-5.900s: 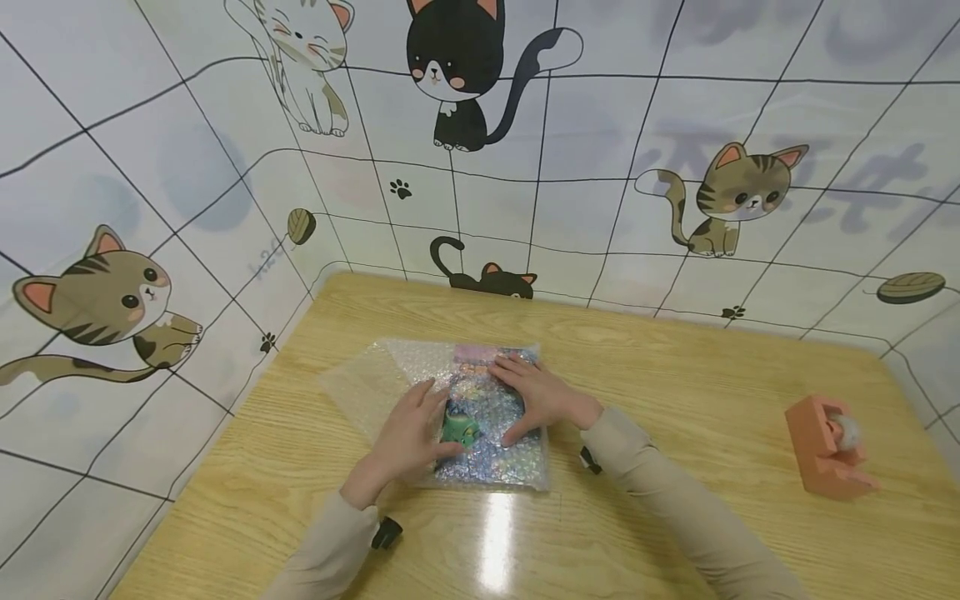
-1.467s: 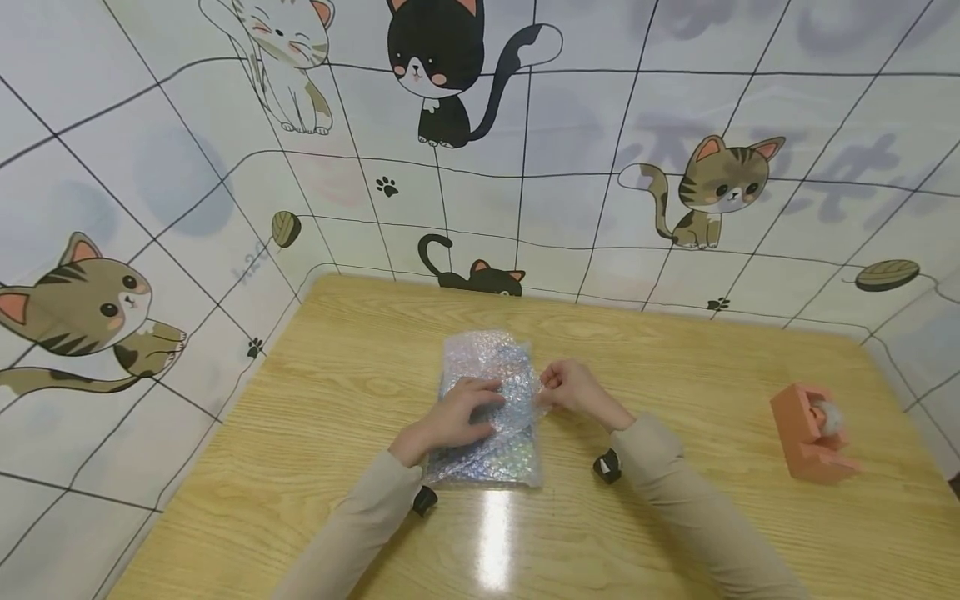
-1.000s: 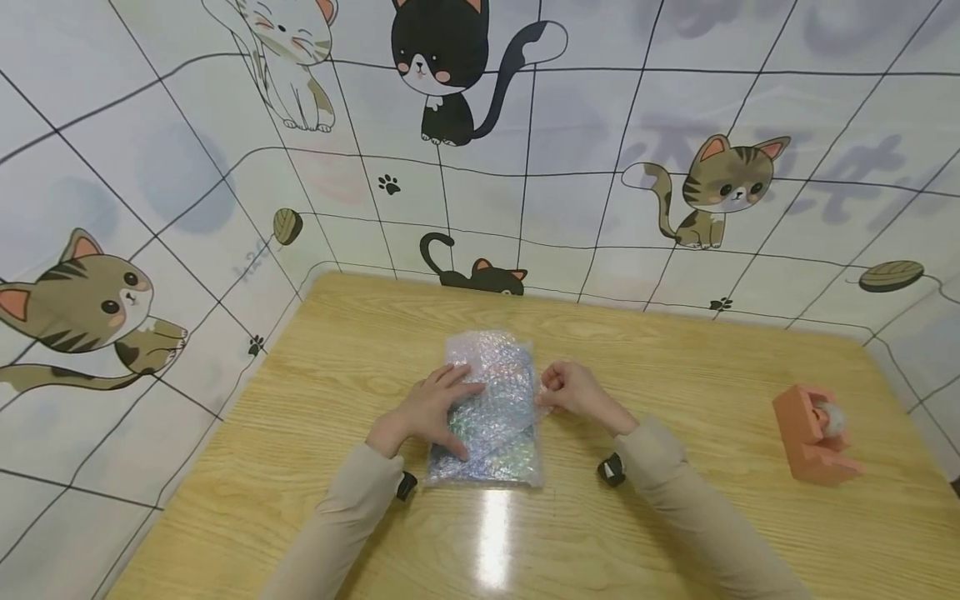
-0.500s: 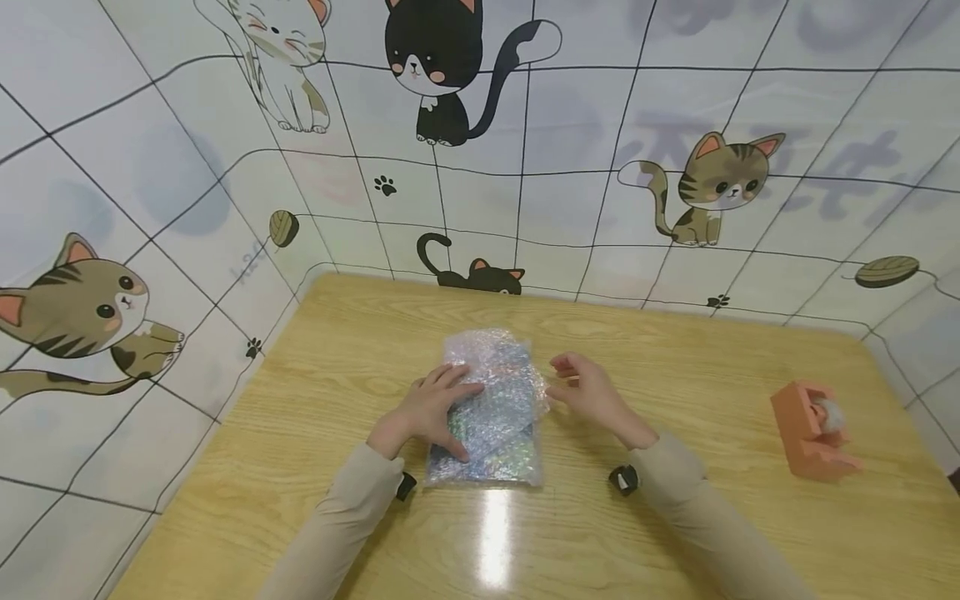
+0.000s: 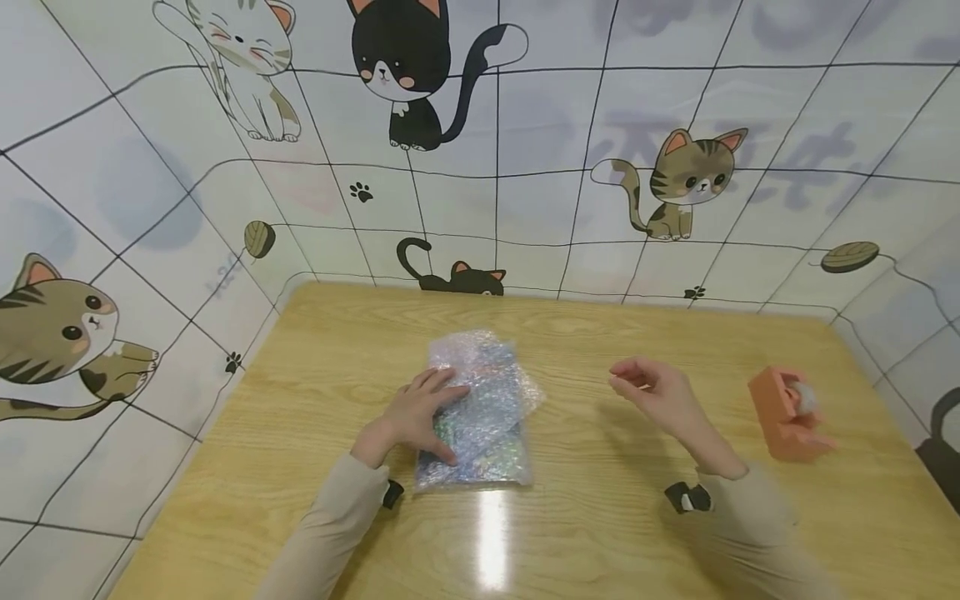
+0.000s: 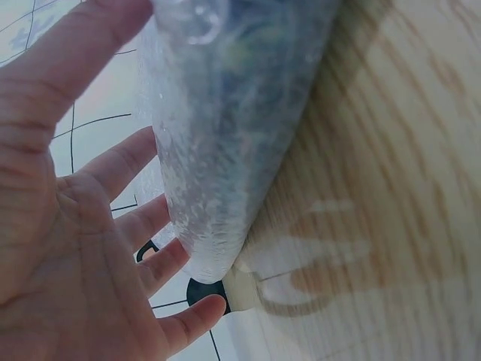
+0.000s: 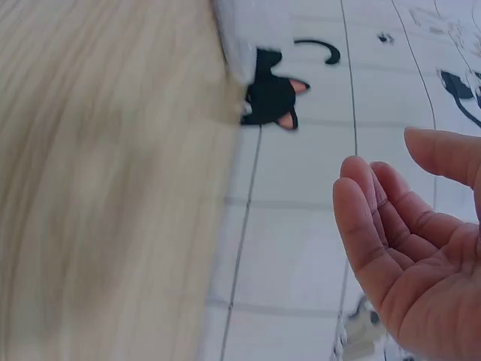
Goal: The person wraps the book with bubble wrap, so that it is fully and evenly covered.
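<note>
A flat, shiny bluish item wrapped in bubble wrap (image 5: 487,417) lies on the wooden table, a loose corner of the wrap jutting out on its right side. My left hand (image 5: 411,417) rests spread on the left part of the package, fingers and thumb over its top. In the left wrist view the fingertips touch the bubble wrap (image 6: 225,135) along its edge. My right hand (image 5: 660,396) is in the air between the package and the tape dispenser, holding nothing. The right wrist view shows its fingers (image 7: 357,218) loosely bent, with a gap to the thumb.
An orange tape dispenser (image 5: 787,417) with a roll of tape stands at the right of the wooden table (image 5: 585,533). A wall covering with cartoon cats (image 5: 697,179) rises behind and to the left. Something dark (image 5: 941,454) shows at the right edge.
The package's left flap has been folded over it. My right hand has let go of the wrap's right edge and moved right. The left hand stays on the package in the latest frames.
</note>
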Available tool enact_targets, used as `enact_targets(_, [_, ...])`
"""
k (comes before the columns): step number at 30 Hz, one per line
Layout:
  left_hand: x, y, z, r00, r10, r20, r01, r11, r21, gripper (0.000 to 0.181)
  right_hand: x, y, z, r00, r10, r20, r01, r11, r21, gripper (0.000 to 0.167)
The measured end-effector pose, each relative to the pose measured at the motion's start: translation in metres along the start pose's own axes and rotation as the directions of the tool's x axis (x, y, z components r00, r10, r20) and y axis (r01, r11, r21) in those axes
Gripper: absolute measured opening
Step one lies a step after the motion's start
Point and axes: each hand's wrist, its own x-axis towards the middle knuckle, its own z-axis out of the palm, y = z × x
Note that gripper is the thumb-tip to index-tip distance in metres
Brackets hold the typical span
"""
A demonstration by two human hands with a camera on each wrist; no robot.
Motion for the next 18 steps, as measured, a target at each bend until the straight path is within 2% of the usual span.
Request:
enact_targets(4, [-0.002,-0.001,0.001,1.000,-0.005,-0.004,0.005,1.000,-0.003,0.101,-0.011,0.008,-0.032,0.997,0.062,-0.046,-0.063,0.998,-0.025,0.022])
enact_targets(6, [-0.003,0.005,-0.004,0.999,-0.030,0.012,0.030,1.000,-0.004,0.099,-0.017,0.015,-0.049,0.994,0.083,-0.075,-0.087,0.995,-0.050,0.024])
enact_targets(8, [-0.003,0.004,-0.003,0.999,-0.041,0.015,0.041,0.999,0.005,0.100,-0.023,0.024,-0.065,0.987,0.115,-0.114,-0.122,0.991,-0.061,0.027])
enact_targets(10, [-0.002,0.004,-0.003,0.999,-0.051,0.020,0.051,0.999,0.019,0.100,-0.028,0.037,-0.082,0.972,0.174,-0.156,-0.191,0.976,-0.104,0.032])
enact_targets(12, [-0.003,0.005,-0.003,0.999,-0.051,0.016,0.051,0.998,0.028,0.101,-0.035,0.055,-0.097,0.947,0.252,-0.198,-0.274,0.957,-0.096,0.035])
enact_targets(15, [-0.003,0.007,-0.005,0.999,-0.050,0.013,0.050,0.998,0.031,0.102,-0.047,0.080,-0.121,0.912,0.353,-0.210,-0.367,0.930,-0.033,0.020])
enact_targets(17, [-0.003,0.008,-0.005,0.999,-0.048,0.012,0.048,0.998,0.030,0.102,-0.057,0.093,-0.134,0.889,0.403,-0.217,-0.419,0.907,-0.030,0.024])
enact_targets(18, [-0.003,0.008,-0.005,0.999,-0.048,0.013,0.047,0.998,0.031,0.102,-0.061,0.095,-0.140,0.888,0.408,-0.214,-0.429,0.901,-0.062,0.029])
